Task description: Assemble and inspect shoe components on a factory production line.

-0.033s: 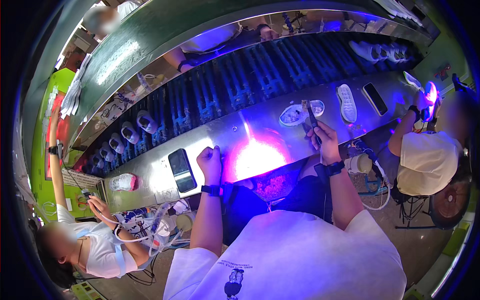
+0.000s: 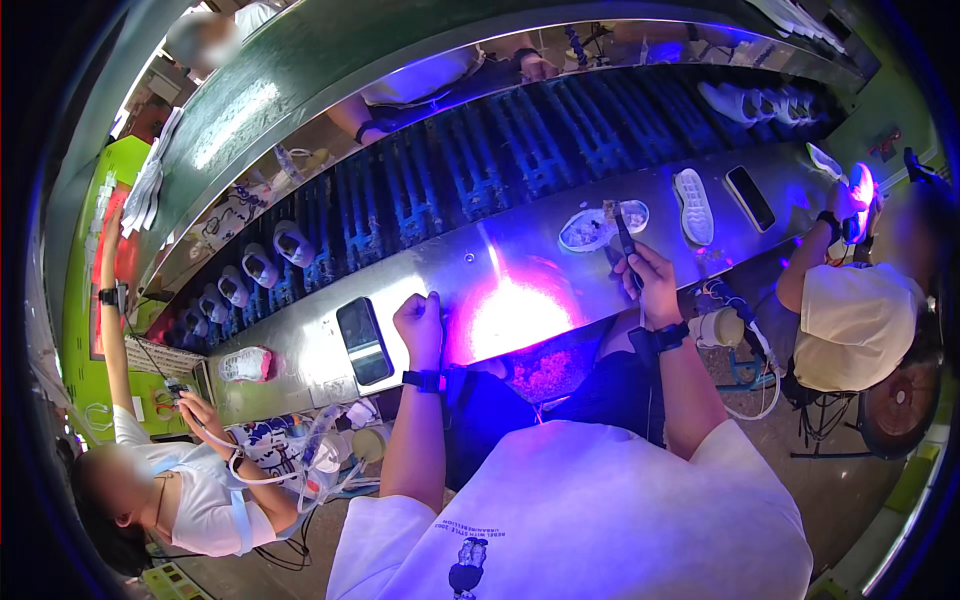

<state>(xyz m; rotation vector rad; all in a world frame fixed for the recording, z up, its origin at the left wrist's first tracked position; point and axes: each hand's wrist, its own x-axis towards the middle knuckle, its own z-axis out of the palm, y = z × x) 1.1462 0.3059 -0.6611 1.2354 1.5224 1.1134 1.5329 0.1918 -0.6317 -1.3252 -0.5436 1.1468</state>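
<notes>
My left hand (image 2: 418, 325) is curled into a fist above the metal bench, between a phone and a bright violet glow; I see nothing in it. My right hand (image 2: 650, 283) grips the dark handle of a brush (image 2: 626, 240), its pale tip pointing away from me. That tip lies over a white oval piece (image 2: 588, 230) with whitish patches inside; whether it touches cannot be told. Right of the brush, a white shoe sole (image 2: 694, 207) rests on the bench.
Phones (image 2: 365, 342) lie at left and right on the bench (image 2: 420, 270). Beyond it runs a blue slatted conveyor (image 2: 480, 165) carrying several shoes (image 2: 294, 243). A pink-and-white shoe (image 2: 247, 365) sits at left. Co-workers sit on both sides, near hoses and pots (image 2: 718, 328).
</notes>
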